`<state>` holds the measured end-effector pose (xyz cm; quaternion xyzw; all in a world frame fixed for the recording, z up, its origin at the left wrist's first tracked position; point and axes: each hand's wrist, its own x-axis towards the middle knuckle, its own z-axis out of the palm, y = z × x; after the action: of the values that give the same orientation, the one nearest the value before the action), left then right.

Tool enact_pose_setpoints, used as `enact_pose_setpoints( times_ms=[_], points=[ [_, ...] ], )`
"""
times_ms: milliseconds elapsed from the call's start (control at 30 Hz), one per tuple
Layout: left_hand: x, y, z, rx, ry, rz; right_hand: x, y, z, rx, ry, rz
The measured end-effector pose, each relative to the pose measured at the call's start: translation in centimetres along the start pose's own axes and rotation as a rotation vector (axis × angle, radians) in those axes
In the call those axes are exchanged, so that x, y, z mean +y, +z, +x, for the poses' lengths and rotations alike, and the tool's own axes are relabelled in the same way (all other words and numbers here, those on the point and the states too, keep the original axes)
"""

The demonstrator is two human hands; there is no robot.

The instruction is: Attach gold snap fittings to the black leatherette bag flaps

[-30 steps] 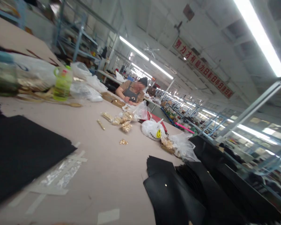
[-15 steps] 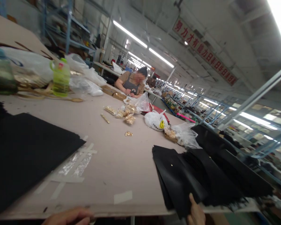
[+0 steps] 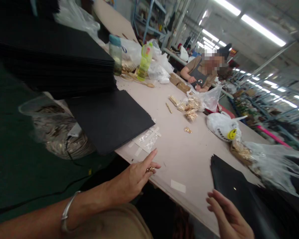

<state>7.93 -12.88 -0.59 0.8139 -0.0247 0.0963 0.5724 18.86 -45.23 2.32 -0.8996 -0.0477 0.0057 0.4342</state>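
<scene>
My left hand (image 3: 133,181) is over the table's front edge, index finger stretched out. Small gold-coloured metal pieces (image 3: 150,169) show in its curled lower fingers. Just beyond lies a taped clear patch (image 3: 149,139) beside a flat black sheet stack (image 3: 112,116). My right hand (image 3: 228,215) is at the lower right with fingers apart, holding nothing visible. It is nearest to the right-hand black sheets (image 3: 229,176); whether it touches them I cannot tell. A small gold fitting (image 3: 234,188) sits on the top sheet. A loose gold pile (image 3: 187,130) lies mid-table.
A tall black stack (image 3: 77,63) stands at the left. Farther back are a yellow-green bottle (image 3: 145,63), a blue-lidded jar (image 3: 116,54) and bags of gold parts (image 3: 191,108). A white smiley bag (image 3: 220,127) lies at the right. A co-worker (image 3: 201,73) sits across the table (image 3: 179,156).
The view has swung left. My right hand has let go of the black sheet's near edge. My left hand has come further into view, with the gold pieces now visible in its fingers.
</scene>
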Motion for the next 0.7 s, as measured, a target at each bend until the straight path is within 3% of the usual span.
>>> enact_pose_setpoints(
  times_ms=[100, 167, 233, 300, 400, 467, 633, 700],
  points=[
    [0.2, -0.7, -0.5, -0.043, 0.003, 0.0, -6.2, 7.4, -0.7, -0.199, -0.461, 0.052],
    [0.4, -1.6, -0.8, -0.068, -0.011, 0.001, -9.5, 11.0, -1.0, -0.356, -0.711, 0.111],
    [0.6, -2.4, -1.0, -0.077, -0.037, 0.005, -11.7, 13.2, -0.8, -0.514, -0.837, 0.143],
    [0.6, -3.2, -1.4, -0.07, -0.072, 0.017, -13.0, 14.5, -0.4, -0.637, -0.869, 0.146],
    [0.3, -4.1, -1.8, -0.023, -0.117, -0.008, -14.2, 15.9, 0.2, -0.75, -0.872, 0.166],
    [0.1, -4.7, -2.0, 0.012, -0.158, -0.076, -14.6, 16.9, 0.5, -0.808, -0.791, 0.188],
    [0.1, -6.5, -2.9, 0.182, -0.236, -0.35, -15.6, 20.0, 1.1, -0.913, -0.218, 0.454],
    [0.1, -7.6, -3.7, 0.311, -0.262, -0.467, -16.2, 21.5, 2.1, -0.895, -0.153, 0.516]
  ],
)
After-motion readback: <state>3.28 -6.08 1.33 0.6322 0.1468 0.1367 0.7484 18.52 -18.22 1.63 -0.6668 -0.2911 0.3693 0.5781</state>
